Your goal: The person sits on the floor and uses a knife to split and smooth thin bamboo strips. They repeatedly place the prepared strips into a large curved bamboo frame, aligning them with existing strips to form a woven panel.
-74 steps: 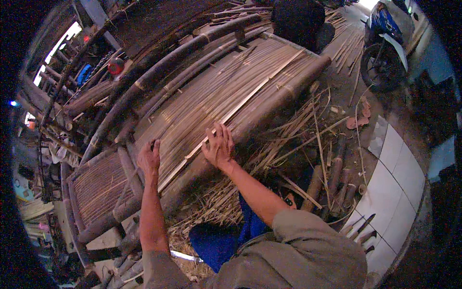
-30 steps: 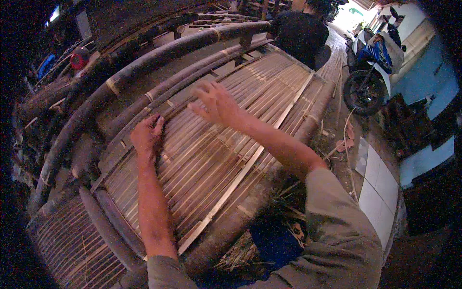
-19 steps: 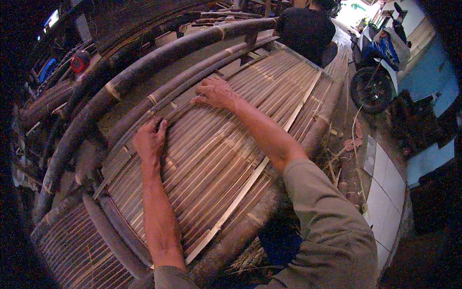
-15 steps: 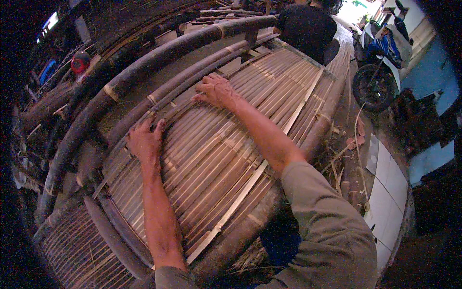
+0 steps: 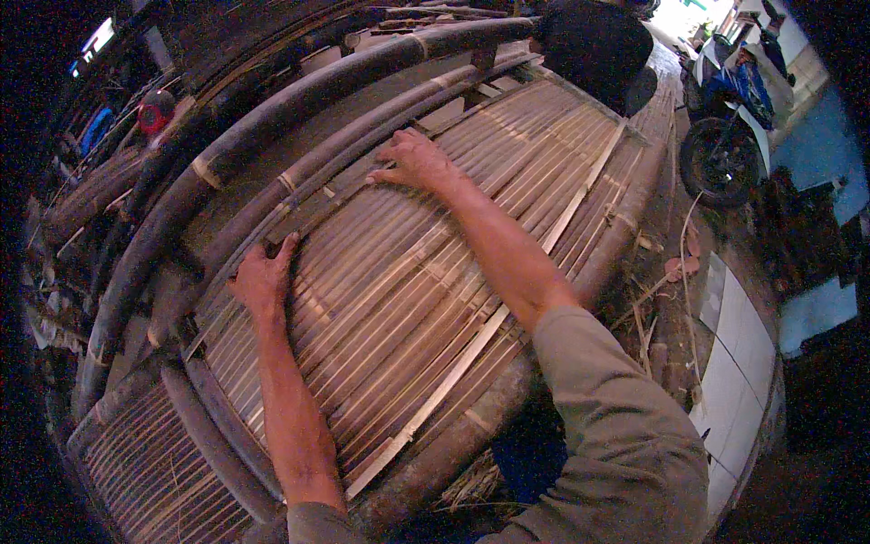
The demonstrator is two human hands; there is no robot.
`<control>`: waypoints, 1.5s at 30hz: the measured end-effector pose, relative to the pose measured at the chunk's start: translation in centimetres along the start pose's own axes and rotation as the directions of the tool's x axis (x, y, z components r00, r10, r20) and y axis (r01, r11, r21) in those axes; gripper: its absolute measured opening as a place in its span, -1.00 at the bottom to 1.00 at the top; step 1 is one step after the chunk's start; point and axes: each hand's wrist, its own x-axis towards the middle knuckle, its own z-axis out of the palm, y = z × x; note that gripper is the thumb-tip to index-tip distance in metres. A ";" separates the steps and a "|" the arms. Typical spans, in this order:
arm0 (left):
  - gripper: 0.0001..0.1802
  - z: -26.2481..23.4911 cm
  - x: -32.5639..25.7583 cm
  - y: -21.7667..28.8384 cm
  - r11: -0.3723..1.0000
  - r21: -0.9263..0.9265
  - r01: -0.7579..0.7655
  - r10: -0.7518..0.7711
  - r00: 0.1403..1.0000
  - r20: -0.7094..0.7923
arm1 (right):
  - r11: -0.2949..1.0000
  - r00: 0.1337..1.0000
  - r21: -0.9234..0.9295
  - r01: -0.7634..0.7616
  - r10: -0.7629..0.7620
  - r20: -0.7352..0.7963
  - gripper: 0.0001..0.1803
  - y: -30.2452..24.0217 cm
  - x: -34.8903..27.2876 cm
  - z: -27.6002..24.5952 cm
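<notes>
While the slat panel (image 5: 426, 281) lies across the bamboo frame (image 5: 263, 136), both hands are seen shifted to its far edge since 2.5 s ago, so work is judged to have moved there. The left hand (image 5: 263, 276) is pressed flat, fingers spread; the right hand (image 5: 412, 163) is laid open farther right; nothing is pinched.

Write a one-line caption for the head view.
Both hands, left hand and right hand, press flat on a bamboo slat panel beside thick poles.
</notes>
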 end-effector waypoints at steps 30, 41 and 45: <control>-0.20 -2.6 0.2 0.4 0.996 -0.086 -0.023 0.006 0.981 -0.195 | 0.973 0.874 -0.160 0.165 -0.220 -0.433 -0.70 0.9 1.0 -2.5; -0.21 -2.9 -0.1 0.9 0.991 -0.131 0.034 -0.049 0.993 -0.108 | 0.975 0.904 -0.114 0.192 -0.221 -0.366 -0.70 2.2 1.1 -3.7; -0.18 -2.8 0.0 1.0 0.989 -0.134 0.056 -0.063 0.997 -0.047 | 0.979 0.892 -0.152 0.139 -0.190 -0.410 -0.69 2.0 0.8 -3.0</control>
